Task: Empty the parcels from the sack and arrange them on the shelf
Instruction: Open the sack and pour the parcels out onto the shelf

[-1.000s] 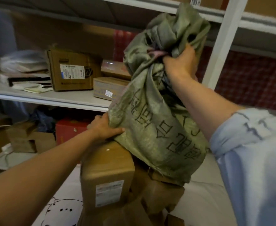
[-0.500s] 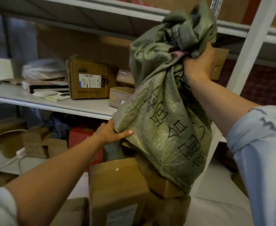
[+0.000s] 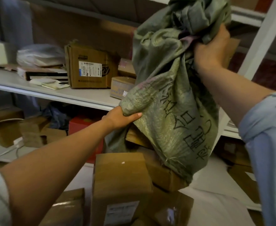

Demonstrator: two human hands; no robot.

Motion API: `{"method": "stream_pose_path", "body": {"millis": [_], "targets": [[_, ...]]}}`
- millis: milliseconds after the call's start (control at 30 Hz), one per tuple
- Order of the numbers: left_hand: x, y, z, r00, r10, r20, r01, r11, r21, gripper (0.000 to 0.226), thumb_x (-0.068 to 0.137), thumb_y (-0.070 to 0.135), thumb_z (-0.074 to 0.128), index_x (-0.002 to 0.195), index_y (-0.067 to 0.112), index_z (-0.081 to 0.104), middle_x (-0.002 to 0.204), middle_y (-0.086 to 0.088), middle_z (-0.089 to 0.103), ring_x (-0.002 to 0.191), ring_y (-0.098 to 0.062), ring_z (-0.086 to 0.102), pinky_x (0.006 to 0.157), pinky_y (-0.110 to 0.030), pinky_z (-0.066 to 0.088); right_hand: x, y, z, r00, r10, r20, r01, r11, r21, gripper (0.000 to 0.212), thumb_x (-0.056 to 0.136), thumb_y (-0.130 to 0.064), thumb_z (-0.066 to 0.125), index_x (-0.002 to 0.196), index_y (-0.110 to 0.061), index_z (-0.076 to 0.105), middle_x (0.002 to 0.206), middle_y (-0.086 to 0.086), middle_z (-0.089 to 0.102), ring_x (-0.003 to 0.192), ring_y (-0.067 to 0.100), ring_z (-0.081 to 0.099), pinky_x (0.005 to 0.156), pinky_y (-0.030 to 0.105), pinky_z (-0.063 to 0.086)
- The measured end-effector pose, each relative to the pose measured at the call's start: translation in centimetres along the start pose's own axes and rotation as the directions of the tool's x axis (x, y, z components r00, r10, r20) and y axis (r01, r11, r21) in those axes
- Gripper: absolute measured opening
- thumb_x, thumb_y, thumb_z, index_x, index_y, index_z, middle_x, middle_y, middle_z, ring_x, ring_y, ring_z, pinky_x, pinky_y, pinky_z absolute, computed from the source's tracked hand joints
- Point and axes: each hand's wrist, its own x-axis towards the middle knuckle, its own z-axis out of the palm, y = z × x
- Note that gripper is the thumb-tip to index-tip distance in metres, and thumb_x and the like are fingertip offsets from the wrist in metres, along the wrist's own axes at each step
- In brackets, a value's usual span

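A green woven sack [image 3: 170,101] with black lettering hangs upside down in front of the white shelf [image 3: 55,92]. My right hand [image 3: 210,53] grips its bunched top end high at the right. My left hand [image 3: 119,119] grips the sack's lower left corner. Brown cardboard parcels [image 3: 121,175] lie piled below the sack's open mouth, and one parcel [image 3: 137,137] still pokes out of it. Another taped parcel [image 3: 171,209] lies at the bottom.
On the shelf stand a labelled brown box [image 3: 91,69], a small box [image 3: 121,86], flat packets [image 3: 45,75] and a plastic bag [image 3: 39,54]. A red box [image 3: 83,126] and loose cardboard [image 3: 31,134] lie under the shelf. A white upright post [image 3: 261,36] rises at right.
Both hands have lifted the sack higher and to the right. More parcels have slid out and the pile below shows more of itself.
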Motion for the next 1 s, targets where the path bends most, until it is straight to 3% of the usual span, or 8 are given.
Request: {"method": "stream_pose_path", "body": {"millis": [100,300,467,634,767,867,934,1000], "targets": [[0.3,1.1,0.9,0.999,0.042,-0.026,-0.043,0.998,-0.055,0.071,0.076,0.048,0.072,0.137,0.022,0.048,0.136,-0.003,0.055,0.125,-0.021,0.051,0.105,-0.037,0.044,0.5,0.4,-0.7,0.998,-0.011,-0.055,0.008,0.999,-0.041,0.046,0.082,-0.034,0.057,0.126,-0.022,0.056,0.125,-0.002,0.061,0.117,0.016,0.054,0.086,0.019,0.039],[2.0,5.0,0.5,0.984,0.14,-0.108,-0.152,0.982,-0.109,0.058,0.086,0.035,0.066,0.137,0.015,0.047,0.135,-0.007,0.054,0.126,-0.024,0.049,0.104,-0.033,0.042,2.8,-1.1,-1.9,0.983,-0.033,-0.182,0.044,0.997,0.059,0.067,0.071,-0.052,0.042,0.126,-0.016,0.055,0.125,-0.003,0.061,0.118,0.011,0.055,0.094,0.018,0.04],[1.8,3.9,1.1,0.988,0.125,0.096,-0.117,0.99,-0.083,0.066,0.086,0.026,0.067,0.144,0.016,0.037,0.143,-0.003,0.045,0.133,-0.019,0.042,0.1,-0.02,0.035,1.3,1.1,-1.6,0.997,0.021,-0.074,-0.022,1.0,-0.018,0.042,0.084,-0.029,0.057,0.125,-0.021,0.057,0.125,-0.002,0.061,0.118,0.015,0.054,0.091,0.022,0.041],[1.7,2.6,1.7,0.981,0.026,0.194,0.042,0.939,-0.341,0.051,0.09,0.046,0.051,0.136,0.024,0.04,0.118,0.009,0.055,0.103,-0.007,0.055,0.083,-0.011,0.045,1.4,1.8,-2.0,0.998,0.069,-0.001,-0.069,0.997,0.016,0.033,0.083,-0.018,0.063,0.116,-0.014,0.062,0.113,-0.002,0.064,0.108,0.009,0.056,0.082,0.017,0.041],[3.7,2.6,0.8,0.993,-0.086,0.082,0.118,0.796,-0.593,0.105,0.062,0.079,0.051,0.149,0.029,0.022,0.146,0.0,0.043,0.124,-0.022,0.05,0.098,-0.03,0.044,-1.3,3.6,-3.1,0.986,0.061,0.156,-0.088,0.981,0.173,0.02,0.082,-0.006,0.07,0.094,-0.02,0.061,0.1,0.002,0.062,0.102,0.012,0.057,0.077,0.015,0.047],[3.8,3.3,2.2,0.967,-0.045,0.25,0.145,0.906,-0.398,0.094,0.074,0.059,0.064,0.149,0.024,0.02,0.144,0.003,0.043,0.127,-0.023,0.049,0.099,-0.032,0.044,-4.7,7.7,-2.4,0.864,0.262,0.43,-0.279,0.96,-0.024,0.031,0.084,-0.014,0.07,0.112,-0.002,0.065,0.101,0.006,0.066,0.097,0.015,0.059,0.066,0.014,0.049],[3.4,3.3,3.4,0.944,-0.035,0.327,0.111,0.97,-0.218,0.097,0.075,0.046,0.072,0.15,0.025,0.015,0.15,0.002,0.037,0.133,-0.019,0.042,0.1,-0.028,0.04,-7.4,10.6,-1.9,0.77,0.348,0.535,-0.34,0.933,-0.117,0.045,0.082,-0.027,0.073,0.122,-0.011,0.062,0.112,0.003,0.066,0.104,0.015,0.058,0.077,0.023,0.051],[3.1,2.6,3.9,0.95,-0.078,0.301,0.141,0.971,-0.193,0.096,0.083,0.029,0.07,0.152,0.024,0.003,0.148,0.007,0.033,0.137,-0.017,0.036,0.094,-0.024,0.038,-9.3,13.0,-1.8,0.76,0.349,0.548,-0.314,0.936,-0.162,0.061,0.075,-0.045,0.076,0.128,-0.021,0.059,0.125,0.001,0.063,0.116,0.019,0.057,0.096,0.035,0.05]]}}
